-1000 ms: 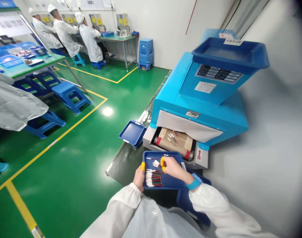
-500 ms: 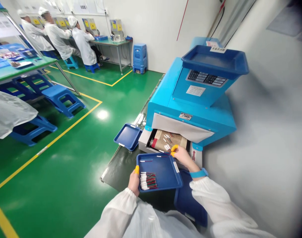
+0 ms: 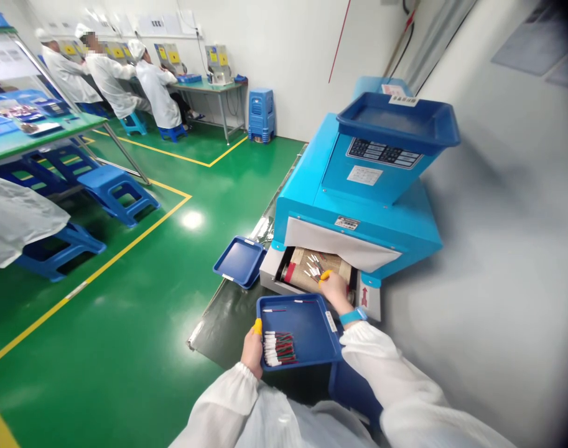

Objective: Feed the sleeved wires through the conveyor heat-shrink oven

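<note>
My left hand, with a yellow finger cot, grips the left edge of a blue tray. A row of short red, black and green wires with white ends lies in this tray, and two single pieces lie near its far edge. My right hand, also in yellow finger cots, reaches over the conveyor belt of a blue machine. Its fingers are pinched at the near ends of several white-tipped wires lying on the belt; the exact grip is partly hidden.
Another blue tray rests left of the belt, one below my right arm, and one on top of the machine. Co-workers in white sit at benches at the back left. Blue stools stand on the green floor.
My right hand has moved from the tray's far edge forward onto the belt among the wires. A second single wire now lies near the tray's far edge. My left hand still holds the tray.
</note>
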`<state>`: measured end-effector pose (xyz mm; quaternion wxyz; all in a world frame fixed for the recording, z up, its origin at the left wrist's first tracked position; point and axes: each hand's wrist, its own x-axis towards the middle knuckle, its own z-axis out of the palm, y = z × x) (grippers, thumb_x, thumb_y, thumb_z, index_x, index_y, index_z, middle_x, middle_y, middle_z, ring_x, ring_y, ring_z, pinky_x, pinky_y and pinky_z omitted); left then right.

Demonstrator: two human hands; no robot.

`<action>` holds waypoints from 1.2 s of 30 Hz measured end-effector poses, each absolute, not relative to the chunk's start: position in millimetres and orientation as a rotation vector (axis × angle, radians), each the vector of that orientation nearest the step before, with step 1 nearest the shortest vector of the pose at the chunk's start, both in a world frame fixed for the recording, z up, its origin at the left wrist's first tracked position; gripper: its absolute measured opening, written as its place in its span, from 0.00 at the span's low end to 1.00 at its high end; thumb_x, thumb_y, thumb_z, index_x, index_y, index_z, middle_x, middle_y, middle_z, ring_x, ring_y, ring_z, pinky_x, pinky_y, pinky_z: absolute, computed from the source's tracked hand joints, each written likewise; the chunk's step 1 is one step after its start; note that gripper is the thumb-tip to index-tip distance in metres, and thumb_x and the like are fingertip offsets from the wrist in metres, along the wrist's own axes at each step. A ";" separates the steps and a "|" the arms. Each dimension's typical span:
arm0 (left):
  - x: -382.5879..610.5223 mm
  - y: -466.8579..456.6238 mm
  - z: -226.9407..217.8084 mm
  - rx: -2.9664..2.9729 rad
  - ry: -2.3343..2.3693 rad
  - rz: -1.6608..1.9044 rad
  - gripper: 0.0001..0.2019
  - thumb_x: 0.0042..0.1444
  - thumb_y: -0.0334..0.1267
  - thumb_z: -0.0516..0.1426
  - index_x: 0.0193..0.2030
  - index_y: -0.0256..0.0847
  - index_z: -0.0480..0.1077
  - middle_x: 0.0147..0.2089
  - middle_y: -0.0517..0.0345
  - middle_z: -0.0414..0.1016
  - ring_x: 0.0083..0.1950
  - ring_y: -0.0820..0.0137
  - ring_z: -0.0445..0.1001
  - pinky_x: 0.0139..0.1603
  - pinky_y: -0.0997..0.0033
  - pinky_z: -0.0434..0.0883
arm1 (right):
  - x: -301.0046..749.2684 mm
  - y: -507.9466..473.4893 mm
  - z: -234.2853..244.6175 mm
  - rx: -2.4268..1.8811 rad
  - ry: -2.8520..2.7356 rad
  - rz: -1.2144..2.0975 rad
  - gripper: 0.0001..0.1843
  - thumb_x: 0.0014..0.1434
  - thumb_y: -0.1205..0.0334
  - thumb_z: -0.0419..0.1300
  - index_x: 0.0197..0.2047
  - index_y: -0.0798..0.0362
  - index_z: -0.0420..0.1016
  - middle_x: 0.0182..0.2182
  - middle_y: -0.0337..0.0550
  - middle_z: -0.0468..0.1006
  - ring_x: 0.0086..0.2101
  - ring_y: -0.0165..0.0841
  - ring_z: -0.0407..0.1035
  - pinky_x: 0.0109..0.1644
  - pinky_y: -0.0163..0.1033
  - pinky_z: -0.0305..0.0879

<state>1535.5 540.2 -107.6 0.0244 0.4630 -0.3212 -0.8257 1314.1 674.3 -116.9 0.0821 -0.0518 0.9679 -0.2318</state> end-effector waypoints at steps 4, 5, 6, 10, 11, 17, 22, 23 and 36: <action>1535.0 540.5 -107.0 1.434 -0.983 -2.560 0.11 0.55 0.39 0.52 0.36 0.32 0.69 0.31 0.43 0.78 0.31 0.58 0.78 0.38 0.52 0.74 | 1319.7 677.2 -120.5 -0.186 2.869 -0.687 0.07 0.45 0.66 0.57 0.30 0.54 0.72 0.28 0.43 0.77 0.32 0.34 0.70 0.35 0.35 0.61; 1534.8 540.7 -106.8 1.435 -0.984 -2.558 0.11 0.55 0.39 0.52 0.36 0.32 0.69 0.31 0.43 0.78 0.31 0.58 0.78 0.38 0.53 0.74 | 1320.5 678.1 -121.2 -0.173 2.857 -0.712 0.07 0.45 0.65 0.58 0.31 0.54 0.72 0.29 0.43 0.77 0.32 0.34 0.70 0.35 0.34 0.61; 1534.5 541.0 -106.4 1.437 -0.985 -2.559 0.11 0.55 0.39 0.52 0.36 0.32 0.69 0.31 0.43 0.78 0.31 0.58 0.78 0.38 0.53 0.74 | 1321.0 678.8 -121.7 -0.155 2.844 -0.742 0.08 0.45 0.63 0.58 0.31 0.54 0.72 0.29 0.43 0.77 0.32 0.34 0.70 0.35 0.34 0.61; 1533.2 542.5 -103.3 1.438 -0.993 -2.574 0.14 0.55 0.43 0.51 0.36 0.32 0.69 0.31 0.43 0.78 0.30 0.58 0.78 0.38 0.53 0.74 | 1320.1 678.5 -122.6 -0.047 2.838 -0.790 0.10 0.45 0.57 0.60 0.31 0.54 0.71 0.30 0.42 0.76 0.32 0.34 0.70 0.35 0.33 0.61; 1533.0 542.8 -102.6 1.438 -0.997 -2.572 0.14 0.56 0.43 0.51 0.35 0.32 0.69 0.30 0.43 0.78 0.29 0.59 0.78 0.38 0.53 0.74 | 1319.0 677.8 -122.9 -0.034 2.844 -0.778 0.10 0.45 0.56 0.59 0.30 0.53 0.71 0.29 0.42 0.76 0.32 0.33 0.70 0.34 0.33 0.61; 1534.8 543.6 -105.9 1.449 -1.013 -2.568 0.14 0.56 0.43 0.51 0.36 0.33 0.69 0.31 0.45 0.79 0.30 0.59 0.78 0.38 0.53 0.74 | 1310.0 674.8 -125.7 -0.059 2.820 -0.735 0.07 0.45 0.66 0.56 0.30 0.53 0.72 0.27 0.40 0.75 0.30 0.31 0.69 0.32 0.32 0.58; 1537.4 543.0 -111.9 1.435 -1.022 -2.594 0.16 0.56 0.45 0.50 0.37 0.32 0.69 0.30 0.43 0.79 0.29 0.58 0.77 0.37 0.52 0.74 | 1307.8 679.8 -122.2 -0.010 2.857 -0.768 0.07 0.45 0.67 0.56 0.30 0.53 0.72 0.27 0.40 0.75 0.29 0.31 0.68 0.30 0.31 0.56; 1537.6 543.1 -112.6 1.431 -1.026 -2.590 0.16 0.56 0.46 0.50 0.36 0.32 0.69 0.30 0.44 0.79 0.29 0.58 0.77 0.37 0.53 0.74 | 1308.1 681.9 -121.2 -0.007 2.867 -0.769 0.07 0.45 0.66 0.56 0.30 0.53 0.72 0.28 0.41 0.76 0.30 0.31 0.68 0.30 0.32 0.56; 1535.0 546.2 -107.7 1.465 -1.058 -2.562 0.14 0.57 0.43 0.50 0.33 0.33 0.69 0.28 0.47 0.78 0.27 0.62 0.77 0.34 0.59 0.75 | 1304.3 687.6 -116.2 -0.141 2.877 -0.687 0.08 0.48 0.64 0.57 0.34 0.54 0.71 0.32 0.42 0.76 0.35 0.33 0.69 0.34 0.33 0.58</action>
